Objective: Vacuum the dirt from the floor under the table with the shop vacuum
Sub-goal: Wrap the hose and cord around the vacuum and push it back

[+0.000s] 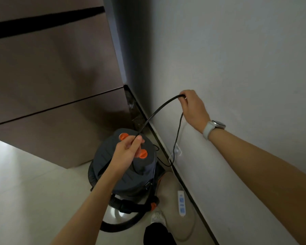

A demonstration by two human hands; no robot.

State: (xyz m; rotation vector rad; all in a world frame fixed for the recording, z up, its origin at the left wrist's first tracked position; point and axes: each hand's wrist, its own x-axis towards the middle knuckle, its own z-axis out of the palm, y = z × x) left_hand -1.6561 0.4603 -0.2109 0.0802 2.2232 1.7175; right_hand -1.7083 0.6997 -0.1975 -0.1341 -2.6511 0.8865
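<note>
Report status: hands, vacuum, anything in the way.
Both hands shut on black power cord: left hand, right hand. Shop vacuum parked by wall. Power strip on floor nearby.

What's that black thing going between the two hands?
In the head view, the vacuum's black power cord stretches from the left hand up to the right hand.

Grey shop vacuum [131, 172] upright beside wall

The left forearm [88, 206] covers the near side of the dark grey, orange-knobbed shop vacuum [140, 177]. The ribbed black hose [113, 227] disappears behind that arm at 7 o'clock. The thin black power cord [159, 110] vanishes inside the right hand [193, 108]. Markings on the white power strip [181, 203] are too small to read.
</note>
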